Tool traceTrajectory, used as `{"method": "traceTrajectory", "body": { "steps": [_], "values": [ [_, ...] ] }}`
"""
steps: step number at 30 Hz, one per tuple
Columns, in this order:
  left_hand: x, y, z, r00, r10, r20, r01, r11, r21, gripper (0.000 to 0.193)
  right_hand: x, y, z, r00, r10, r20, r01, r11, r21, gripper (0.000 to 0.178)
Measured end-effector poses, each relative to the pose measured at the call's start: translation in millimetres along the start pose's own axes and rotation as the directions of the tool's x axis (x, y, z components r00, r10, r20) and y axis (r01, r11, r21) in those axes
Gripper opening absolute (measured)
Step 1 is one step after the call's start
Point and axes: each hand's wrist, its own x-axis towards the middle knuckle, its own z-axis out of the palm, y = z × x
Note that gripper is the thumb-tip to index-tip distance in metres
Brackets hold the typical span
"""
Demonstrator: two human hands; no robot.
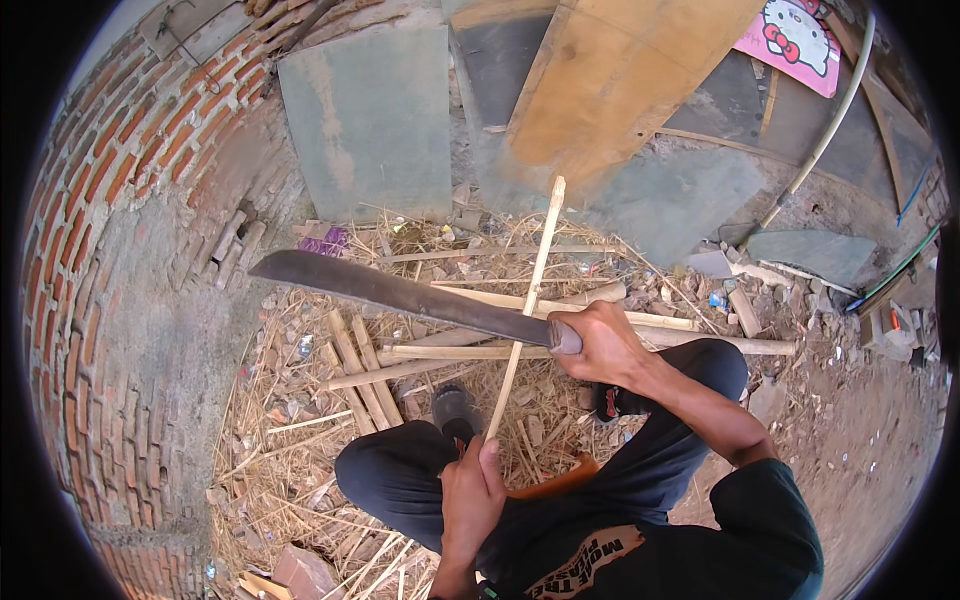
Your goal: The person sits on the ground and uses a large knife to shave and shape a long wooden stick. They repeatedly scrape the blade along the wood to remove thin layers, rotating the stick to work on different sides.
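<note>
My right hand (604, 345) is wrapped round the handle of a long machete (400, 300). The dark blade reaches out to the left, its broad tip near the brick wall. A thin pale strip of split bamboo (541, 262) runs up and away from my left hand (472, 496), whose fingers are closed on its lower end above my left knee. Blade and strip cross close to the handle; the blade passes over the strip, and whether they touch I cannot tell.
Split bamboo lengths (440, 352) and poles lie on the ground among shavings and rubble. A brick wall (85, 330) rises at left. Ahead lean a grey board (370, 120) and an orange-brown wooden panel (620, 75). A pale pole (835, 120) slants at right. My knees are bent apart.
</note>
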Motion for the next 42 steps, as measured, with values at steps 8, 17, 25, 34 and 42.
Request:
{"method": "traceTrajectory", "body": {
  "steps": [8,17,25,34,42],
  "values": [
    [-20,-4,-6,1.0,0.001,-0.017,0.0,0.999,0.038,0.026,31,38,-30,0.984,0.151,-0.097,-0.155,0.987,-0.038,0.022],
    [-27,-5,-18,1.0,-0.021,-0.014,0.021,0.999,0.046,0.026,47,46,-34,0.987,0.135,-0.083,-0.143,0.985,-0.098,0.019],
    [-80,-78,-63,0.969,-0.225,-0.101,0.22,0.974,-0.061,0.049,41,215,-91,0.783,0.488,-0.385,-0.53,0.848,-0.002,0.029],
    [-66,-92,-143,0.914,-0.308,-0.264,0.235,0.933,-0.274,0.051,-11,193,-88,0.871,0.416,-0.262,-0.489,0.791,-0.367,0.03],
    [-31,-68,-230,0.816,-0.186,-0.547,0.143,0.982,-0.121,0.05,-135,274,-11,0.608,0.765,-0.21,-0.792,0.57,-0.218,0.038]
  ]
}}
